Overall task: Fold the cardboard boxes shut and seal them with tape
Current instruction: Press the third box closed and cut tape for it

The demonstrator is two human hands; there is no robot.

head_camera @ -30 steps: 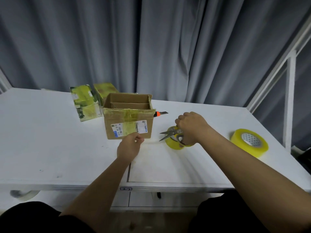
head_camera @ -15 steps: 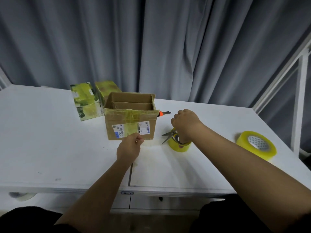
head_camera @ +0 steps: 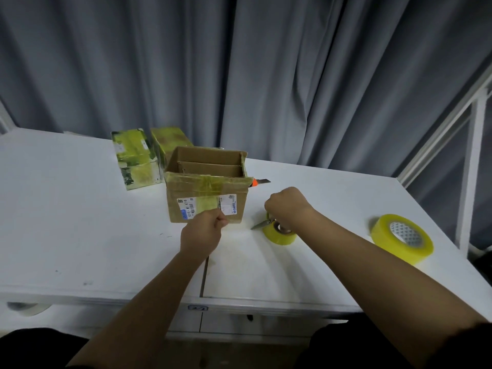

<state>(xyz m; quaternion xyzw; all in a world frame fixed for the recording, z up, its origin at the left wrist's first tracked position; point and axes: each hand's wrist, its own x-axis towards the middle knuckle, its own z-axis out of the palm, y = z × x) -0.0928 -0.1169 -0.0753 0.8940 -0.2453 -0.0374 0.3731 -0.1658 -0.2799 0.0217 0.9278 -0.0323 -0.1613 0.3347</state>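
Open cardboard box (head_camera: 206,201), centre of table (head_camera: 66,222), flaps unfolded | left hand (head_camera: 203,231), fingers curled, apparently pinching tape at box front | right hand (head_camera: 288,207) grips scissors (head_camera: 263,224) over small tape roll (head_camera: 279,233) | risk, we judge: strip sticks to itself.

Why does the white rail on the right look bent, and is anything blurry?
Head view: the wide-angle lens bows the rail near the edge; the big tape roll looks slightly smeared, while the open box stays fairly sharp under soft, even light.
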